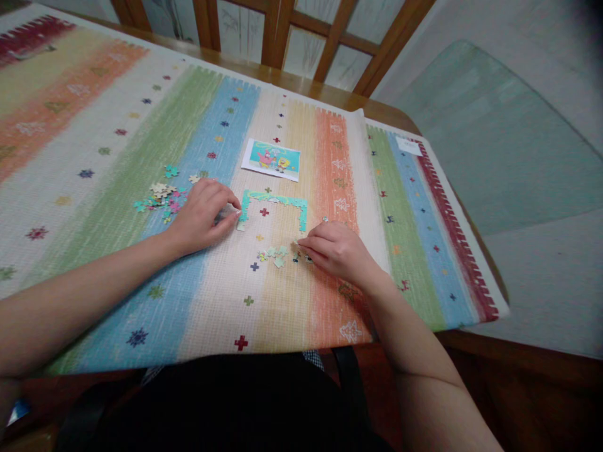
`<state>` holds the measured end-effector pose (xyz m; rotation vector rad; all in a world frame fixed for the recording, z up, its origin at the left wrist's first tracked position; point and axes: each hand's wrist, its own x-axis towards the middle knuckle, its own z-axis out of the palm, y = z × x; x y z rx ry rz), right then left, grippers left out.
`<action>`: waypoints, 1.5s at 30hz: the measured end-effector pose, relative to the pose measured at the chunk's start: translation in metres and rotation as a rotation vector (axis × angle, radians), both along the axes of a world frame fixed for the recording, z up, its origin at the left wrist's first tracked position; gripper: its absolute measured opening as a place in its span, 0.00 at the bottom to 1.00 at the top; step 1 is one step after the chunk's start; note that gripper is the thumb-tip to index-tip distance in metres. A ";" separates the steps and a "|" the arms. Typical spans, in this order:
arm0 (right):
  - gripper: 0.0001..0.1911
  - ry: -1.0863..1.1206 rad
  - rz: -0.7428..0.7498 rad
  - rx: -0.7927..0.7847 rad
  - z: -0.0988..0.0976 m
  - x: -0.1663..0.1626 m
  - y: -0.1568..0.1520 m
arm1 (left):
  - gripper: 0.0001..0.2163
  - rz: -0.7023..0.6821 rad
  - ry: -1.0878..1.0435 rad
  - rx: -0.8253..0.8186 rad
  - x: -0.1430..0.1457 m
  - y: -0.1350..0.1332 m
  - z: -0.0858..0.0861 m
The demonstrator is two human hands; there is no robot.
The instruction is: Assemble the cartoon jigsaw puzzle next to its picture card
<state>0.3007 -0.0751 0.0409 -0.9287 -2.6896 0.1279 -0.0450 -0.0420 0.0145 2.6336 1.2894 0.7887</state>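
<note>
A tablecloth (pixel 226 314) has green, blue, cream, orange and red stripes; the puzzle border (pixel 303 215) is mostly turquoise.

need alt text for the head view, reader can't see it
A person's left hand and right hand are close to a three-sided jigsaw border on a striped tablecloth. A cartoon picture lies beyond it; a pile of loose pieces sits by the left hand, a smaller cluster near the right.
</note>
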 end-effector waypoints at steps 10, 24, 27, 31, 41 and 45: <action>0.13 0.005 0.078 0.015 -0.004 0.003 0.004 | 0.09 -0.029 -0.041 0.001 0.000 0.001 -0.002; 0.11 0.110 -0.474 -0.014 0.012 0.062 0.026 | 0.10 -0.004 0.025 0.031 -0.001 -0.001 -0.001; 0.11 0.042 -0.459 -0.135 0.006 0.061 0.029 | 0.11 -0.006 0.036 0.041 -0.001 0.000 0.000; 0.11 0.059 -0.417 -0.171 0.002 0.054 0.031 | 0.11 -0.002 0.043 0.034 0.000 -0.001 0.001; 0.11 0.155 -0.029 -0.276 -0.006 -0.001 0.006 | 0.09 -0.027 0.002 0.026 -0.001 -0.001 0.000; 0.12 0.124 0.003 -0.296 -0.007 -0.007 0.003 | 0.09 -0.033 -0.015 0.018 0.000 0.000 -0.001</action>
